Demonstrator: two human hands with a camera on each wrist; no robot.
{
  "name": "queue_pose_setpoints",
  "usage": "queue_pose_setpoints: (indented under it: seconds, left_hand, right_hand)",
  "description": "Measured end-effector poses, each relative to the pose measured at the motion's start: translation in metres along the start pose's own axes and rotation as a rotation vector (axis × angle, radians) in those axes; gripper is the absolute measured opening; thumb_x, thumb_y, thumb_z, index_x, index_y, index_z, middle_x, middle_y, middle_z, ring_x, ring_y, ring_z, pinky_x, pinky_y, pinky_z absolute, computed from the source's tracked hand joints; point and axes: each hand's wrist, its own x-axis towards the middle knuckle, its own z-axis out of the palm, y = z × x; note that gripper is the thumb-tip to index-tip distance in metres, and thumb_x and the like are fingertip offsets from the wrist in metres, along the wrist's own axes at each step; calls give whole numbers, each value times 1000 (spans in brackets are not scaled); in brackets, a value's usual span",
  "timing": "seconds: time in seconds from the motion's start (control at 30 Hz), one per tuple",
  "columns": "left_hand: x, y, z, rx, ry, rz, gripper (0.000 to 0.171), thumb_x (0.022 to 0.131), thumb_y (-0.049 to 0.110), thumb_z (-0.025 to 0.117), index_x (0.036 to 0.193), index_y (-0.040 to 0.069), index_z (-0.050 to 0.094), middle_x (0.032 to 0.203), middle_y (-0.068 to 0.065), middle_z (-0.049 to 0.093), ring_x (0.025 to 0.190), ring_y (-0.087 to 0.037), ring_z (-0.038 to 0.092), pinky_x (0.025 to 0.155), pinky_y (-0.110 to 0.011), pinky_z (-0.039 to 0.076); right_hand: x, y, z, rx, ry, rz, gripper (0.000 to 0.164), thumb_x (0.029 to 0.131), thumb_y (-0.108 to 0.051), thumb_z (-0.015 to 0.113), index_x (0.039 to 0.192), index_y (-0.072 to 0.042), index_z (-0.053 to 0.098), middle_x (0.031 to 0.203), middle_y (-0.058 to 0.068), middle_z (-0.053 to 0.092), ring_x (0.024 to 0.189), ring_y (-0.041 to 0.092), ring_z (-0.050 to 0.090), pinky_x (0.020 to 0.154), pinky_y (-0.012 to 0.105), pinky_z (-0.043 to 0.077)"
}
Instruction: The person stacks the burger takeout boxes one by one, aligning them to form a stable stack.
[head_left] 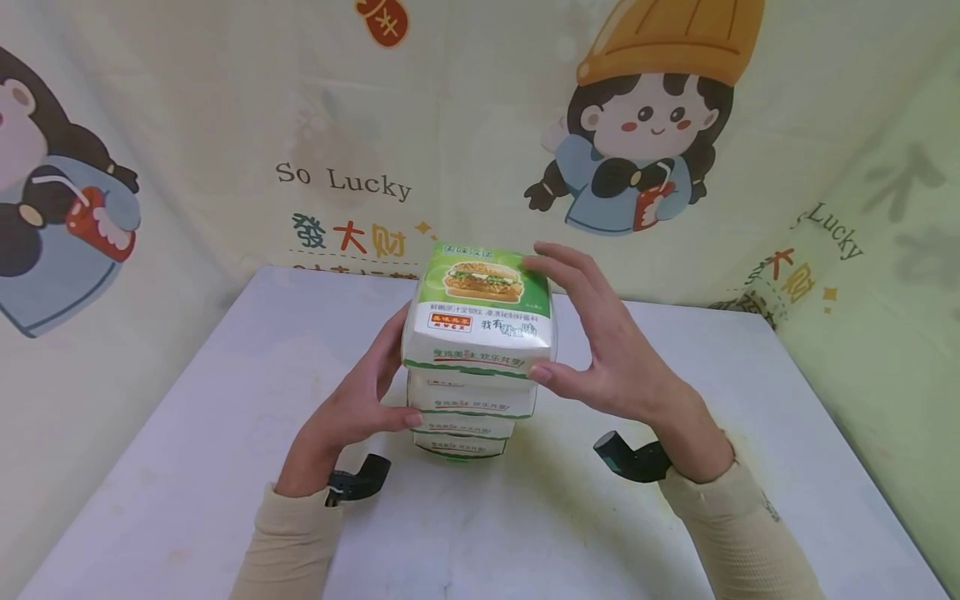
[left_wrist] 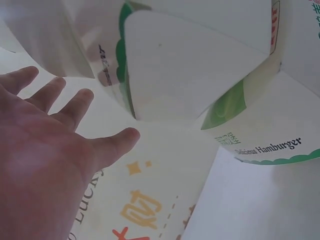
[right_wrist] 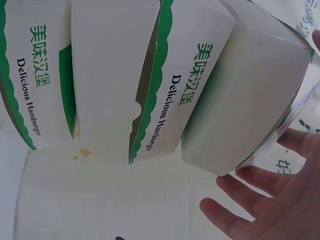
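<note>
Several white cardboard hamburger boxes stand in one stack, narrowing toward the bottom in the head view. The top hamburger box (head_left: pixel 480 312) has a green lid with a burger picture. My right hand (head_left: pixel 622 358) spans that box's right side, thumb at its front corner and index finger at the far edge; more fingertips lie along the box (right_wrist: pixel 235 115) in the right wrist view. My left hand (head_left: pixel 360 396) is at the stack's left, thumb by a lower hamburger box (head_left: pixel 465 425). Its other fingers are spread and fairly straight in the left wrist view.
The stack is on a white table (head_left: pixel 585 533). Behind it hangs a pale cloth (head_left: pixel 480 125) with cartoon figures and lettering, also along both sides. A black wrist device (head_left: pixel 363 477) is on the left arm, another black device (head_left: pixel 630 458) on the right.
</note>
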Motion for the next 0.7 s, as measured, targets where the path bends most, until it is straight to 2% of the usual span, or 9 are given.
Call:
queue_pose_setpoints:
  seconds: [0.17, 0.37, 0.53, 0.7]
  left_hand:
    - [-1, 2, 0, 26, 24, 4, 103, 83, 52, 73, 159, 30, 8, 161, 1, 25, 146, -25, 24, 114, -70, 17]
    - [-4, 7, -2, 48, 52, 10, 93, 89, 62, 59, 159, 30, 7, 165, 5, 15, 152, -23, 16, 116, -70, 14]
    - [-6, 8, -7, 79, 80, -12, 77, 98, 59, 43, 160, 29, 8, 166, 6, 9, 154, -24, 10, 118, -68, 9]
    - [-8, 6, -16, 175, 117, -74, 63, 104, 48, 32, 159, 30, 10, 166, 4, 10, 153, -26, 8, 118, -69, 8]
  right_hand:
    - [-2, 2, -1, 17, 17, 0, 83, 83, -47, 69, 153, -24, 31, 161, 1, 24, 149, 20, 23, 110, 64, 34]
    - [-5, 5, -2, 13, 34, 12, 85, 85, -61, 62, 154, -24, 30, 162, 0, 24, 149, 21, 22, 111, 63, 34]
    - [-9, 10, -3, 30, 66, 18, 87, 88, -74, 47, 155, -22, 29, 162, 2, 25, 149, 23, 25, 112, 64, 30]
    - [-16, 18, -2, 58, 86, 62, 82, 91, -73, 39, 155, -23, 28, 161, 1, 26, 147, 25, 27, 112, 67, 26]
